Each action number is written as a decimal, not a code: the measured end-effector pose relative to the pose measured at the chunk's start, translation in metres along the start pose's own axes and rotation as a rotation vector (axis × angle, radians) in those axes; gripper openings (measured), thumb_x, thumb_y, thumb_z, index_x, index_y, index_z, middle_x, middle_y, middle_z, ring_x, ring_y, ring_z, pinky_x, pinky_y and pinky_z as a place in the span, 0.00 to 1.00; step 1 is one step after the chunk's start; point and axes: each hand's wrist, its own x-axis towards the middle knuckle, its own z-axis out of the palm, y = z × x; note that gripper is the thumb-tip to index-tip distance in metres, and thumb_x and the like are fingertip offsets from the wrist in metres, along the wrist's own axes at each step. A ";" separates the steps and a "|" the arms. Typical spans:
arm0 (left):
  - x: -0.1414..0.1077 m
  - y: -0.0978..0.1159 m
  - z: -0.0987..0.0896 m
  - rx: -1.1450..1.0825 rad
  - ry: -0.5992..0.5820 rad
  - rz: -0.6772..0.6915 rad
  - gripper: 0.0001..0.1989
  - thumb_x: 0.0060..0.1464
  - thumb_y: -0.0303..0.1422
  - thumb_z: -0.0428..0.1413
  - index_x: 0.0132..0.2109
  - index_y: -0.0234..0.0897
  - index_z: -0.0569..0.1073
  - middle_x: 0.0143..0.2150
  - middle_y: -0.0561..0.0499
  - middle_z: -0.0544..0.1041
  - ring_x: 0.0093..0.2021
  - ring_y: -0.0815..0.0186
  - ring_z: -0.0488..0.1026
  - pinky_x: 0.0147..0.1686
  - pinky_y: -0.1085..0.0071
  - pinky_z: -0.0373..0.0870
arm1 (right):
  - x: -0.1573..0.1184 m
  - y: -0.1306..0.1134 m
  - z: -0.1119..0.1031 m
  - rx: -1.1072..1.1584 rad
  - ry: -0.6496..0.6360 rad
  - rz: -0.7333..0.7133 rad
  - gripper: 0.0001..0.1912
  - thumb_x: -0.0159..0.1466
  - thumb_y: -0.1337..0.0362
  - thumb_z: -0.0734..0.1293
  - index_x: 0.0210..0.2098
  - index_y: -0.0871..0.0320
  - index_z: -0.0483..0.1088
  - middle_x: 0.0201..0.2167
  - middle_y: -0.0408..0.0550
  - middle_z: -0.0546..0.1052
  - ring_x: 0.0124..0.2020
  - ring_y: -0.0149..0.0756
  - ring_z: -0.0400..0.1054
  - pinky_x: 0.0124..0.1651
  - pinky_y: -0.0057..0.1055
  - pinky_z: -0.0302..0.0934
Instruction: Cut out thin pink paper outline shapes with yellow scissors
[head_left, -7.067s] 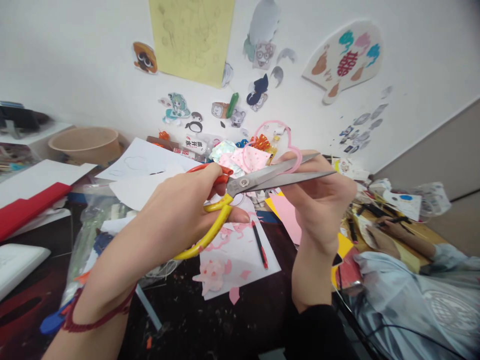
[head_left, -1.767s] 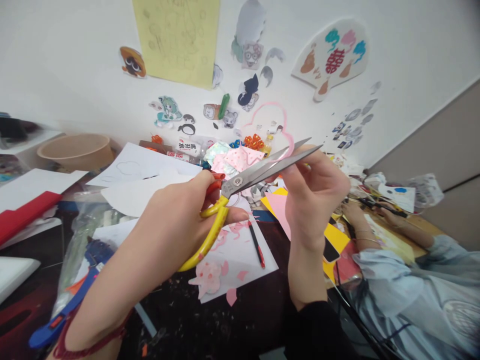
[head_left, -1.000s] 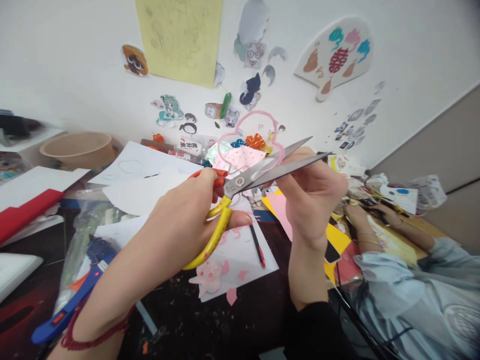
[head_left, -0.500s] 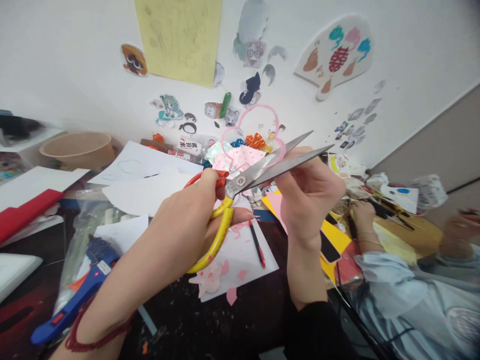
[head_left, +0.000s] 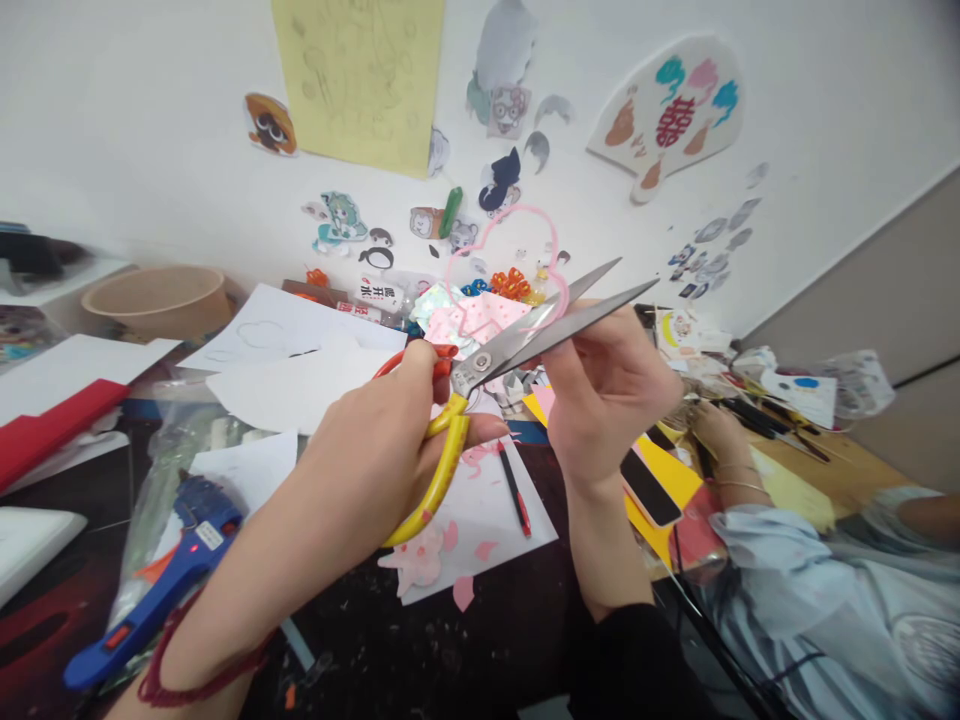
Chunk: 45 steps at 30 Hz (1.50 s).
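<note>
My left hand (head_left: pixel 375 425) is closed around the red and yellow handles of a pair of scissors (head_left: pixel 517 343). The metal blades are parted and point up to the right. A thin pink paper outline (head_left: pixel 554 240), curved like a petal or cloud shape, passes by the blades, its lower right end at my right fingers. My right hand (head_left: pixel 611 395) pinches it behind the blades; the fingertips are partly hidden. Beneath, a white sheet (head_left: pixel 517 560) holds a black and red pen (head_left: pixel 514 490), pink scraps (head_left: pixel 463 593) and a pink star-like cutout (head_left: pixel 417 558).
A blue glue gun (head_left: pixel 161 590) lies left, near white paper (head_left: pixel 262 380) and a beige bowl (head_left: pixel 154 300). Yellow card (head_left: pixel 675 475) and a phone (head_left: pixel 651 487) sit right. A co-worker's arm (head_left: pixel 727 450) reaches in there. Cutouts cover the wall behind.
My right hand has shifted slightly left, and the scissor tips have moved slightly left with it. The pink outline has turned a little. The left hand keeps its grip.
</note>
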 end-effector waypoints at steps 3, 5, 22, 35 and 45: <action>0.000 0.000 -0.001 -0.005 -0.009 -0.021 0.16 0.59 0.47 0.48 0.35 0.44 0.49 0.26 0.56 0.66 0.24 0.65 0.61 0.27 0.68 0.55 | 0.000 0.001 -0.001 0.020 -0.019 0.037 0.07 0.62 0.73 0.70 0.32 0.54 0.76 0.30 0.41 0.76 0.33 0.32 0.71 0.36 0.34 0.69; 0.000 -0.001 -0.003 -0.007 -0.005 -0.025 0.18 0.58 0.50 0.48 0.35 0.44 0.50 0.27 0.56 0.66 0.24 0.65 0.60 0.27 0.68 0.56 | 0.002 0.002 -0.004 0.043 -0.053 0.087 0.06 0.63 0.71 0.70 0.34 0.53 0.76 0.31 0.41 0.76 0.34 0.31 0.71 0.36 0.33 0.70; 0.002 0.001 0.002 -0.047 0.008 -0.049 0.20 0.56 0.52 0.48 0.34 0.44 0.49 0.28 0.55 0.67 0.23 0.67 0.58 0.26 0.69 0.53 | -0.002 0.003 0.000 0.144 -0.036 0.164 0.08 0.64 0.70 0.70 0.34 0.49 0.75 0.31 0.40 0.72 0.28 0.30 0.70 0.30 0.32 0.70; -0.001 0.000 0.007 -0.141 0.067 -0.007 0.19 0.58 0.51 0.50 0.34 0.44 0.52 0.28 0.54 0.73 0.25 0.63 0.69 0.25 0.69 0.56 | -0.003 -0.007 0.003 -0.087 0.019 0.145 0.06 0.65 0.67 0.69 0.32 0.49 0.71 0.31 0.45 0.73 0.38 0.39 0.73 0.39 0.40 0.71; -0.004 0.000 0.009 -0.148 0.001 0.000 0.17 0.62 0.48 0.46 0.34 0.45 0.49 0.25 0.57 0.69 0.29 0.60 0.75 0.26 0.70 0.60 | -0.007 0.003 0.007 -0.107 0.082 -0.021 0.07 0.66 0.70 0.68 0.35 0.50 0.74 0.33 0.44 0.75 0.38 0.38 0.73 0.38 0.39 0.70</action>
